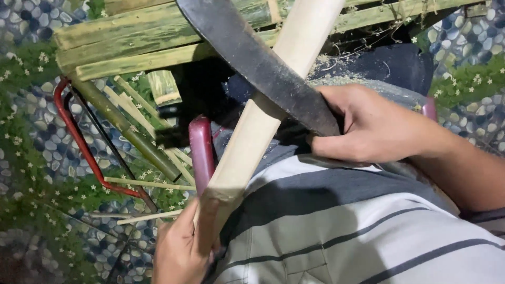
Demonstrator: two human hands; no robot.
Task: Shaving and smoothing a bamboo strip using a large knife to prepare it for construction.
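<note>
My left hand point(181, 250) grips the near end of a pale peeled bamboo slat point(268, 100) that slants up to the top of the view. My right hand point(368, 126) is closed around the handle of a large dark blade point(252, 58). The blade lies across the slat, its edge against the pale wood about halfway up. Both rest over my lap, which is covered by a grey striped shirt point(336, 226).
Several green split bamboo pieces point(131, 44) lie stacked at the top left. A red-framed hacksaw point(79, 139) lies on the pebble-and-flower patterned floor mat point(31, 158), among thin bamboo strips point(147, 184). A dark red stool edge point(201, 150) shows beside my leg.
</note>
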